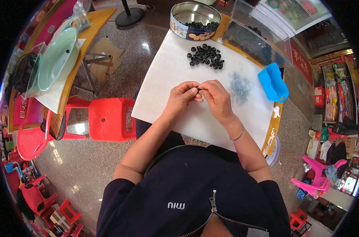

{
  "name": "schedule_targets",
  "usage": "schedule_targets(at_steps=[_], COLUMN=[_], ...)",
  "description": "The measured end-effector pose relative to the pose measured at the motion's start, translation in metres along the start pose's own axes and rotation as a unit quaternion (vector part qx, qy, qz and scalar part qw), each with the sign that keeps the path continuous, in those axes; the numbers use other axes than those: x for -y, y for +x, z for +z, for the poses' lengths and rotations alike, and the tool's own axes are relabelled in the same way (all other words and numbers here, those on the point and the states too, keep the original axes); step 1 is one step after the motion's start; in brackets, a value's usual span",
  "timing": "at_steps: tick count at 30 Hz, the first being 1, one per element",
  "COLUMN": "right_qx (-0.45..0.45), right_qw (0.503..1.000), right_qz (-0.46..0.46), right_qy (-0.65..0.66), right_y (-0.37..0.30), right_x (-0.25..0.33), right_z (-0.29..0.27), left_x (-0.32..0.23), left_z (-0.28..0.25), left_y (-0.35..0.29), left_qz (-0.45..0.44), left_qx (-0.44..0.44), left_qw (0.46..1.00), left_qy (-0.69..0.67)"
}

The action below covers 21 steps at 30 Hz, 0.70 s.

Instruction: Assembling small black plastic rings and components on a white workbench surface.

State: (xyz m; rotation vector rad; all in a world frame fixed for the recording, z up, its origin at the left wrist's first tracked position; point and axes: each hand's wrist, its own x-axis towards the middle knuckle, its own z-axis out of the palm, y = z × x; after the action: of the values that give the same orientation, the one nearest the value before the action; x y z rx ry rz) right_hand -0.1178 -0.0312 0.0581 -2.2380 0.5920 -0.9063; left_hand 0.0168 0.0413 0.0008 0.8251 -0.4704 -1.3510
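Note:
Over the white sheet (163, 79) on the table, my hands meet at the fingertips. My left hand (181, 98) pinches a small black round part (198, 89) between thumb and fingers. From the other side, the fingers of my right hand (218, 101) are closed on the same part; anything smaller between them is hidden. Beyond my hands lies a loose pile of black round parts (205, 56), some showing a hole in the middle. Right of my right hand are scattered many tiny bluish, clear-looking pieces (239, 90). A bright blue plastic holder (273, 83) stands by the table's right edge.
A round tin (178, 31) with more black parts stands at the far edge, beside a clear plastic bin (239, 41) of dark pieces. On the left are a red stool (105, 120) and a side table with a pale green basin (55, 65). A pink stool (318, 173) stands right.

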Motion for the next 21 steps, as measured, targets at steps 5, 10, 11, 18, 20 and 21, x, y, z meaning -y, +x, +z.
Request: schedule_targets(at_steps=[5,10,11,18,20,21], right_qx=[0.002,0.014,0.019,0.002,-0.011,-0.018], right_qw=[1.000,1.000,1.000,1.000,0.999,0.997], right_qz=[-0.015,-0.022,-0.015,-0.001,0.041,0.061], right_qy=[-0.024,-0.017,-0.012,0.001,0.034,0.051], right_y=[-0.004,-0.008,-0.008,-0.011,-0.013,-0.015], right_x=[-0.004,0.001,0.002,0.001,0.001,0.001], right_z=[0.001,0.000,-0.001,0.000,0.006,0.009], left_x=[-0.007,-0.003,-0.003,-0.004,-0.006,-0.006], left_z=[0.008,0.004,0.003,0.009,0.012,0.014], left_y=[-0.003,-0.003,-0.002,-0.003,-0.004,-0.005], left_qz=[-0.015,-0.017,-0.019,-0.013,-0.014,-0.013], left_qx=[0.003,0.017,0.020,0.005,-0.015,-0.022], left_qw=[1.000,0.998,0.998,0.998,0.999,0.999], left_qy=[0.011,0.065,0.062,0.061,0.049,0.042])
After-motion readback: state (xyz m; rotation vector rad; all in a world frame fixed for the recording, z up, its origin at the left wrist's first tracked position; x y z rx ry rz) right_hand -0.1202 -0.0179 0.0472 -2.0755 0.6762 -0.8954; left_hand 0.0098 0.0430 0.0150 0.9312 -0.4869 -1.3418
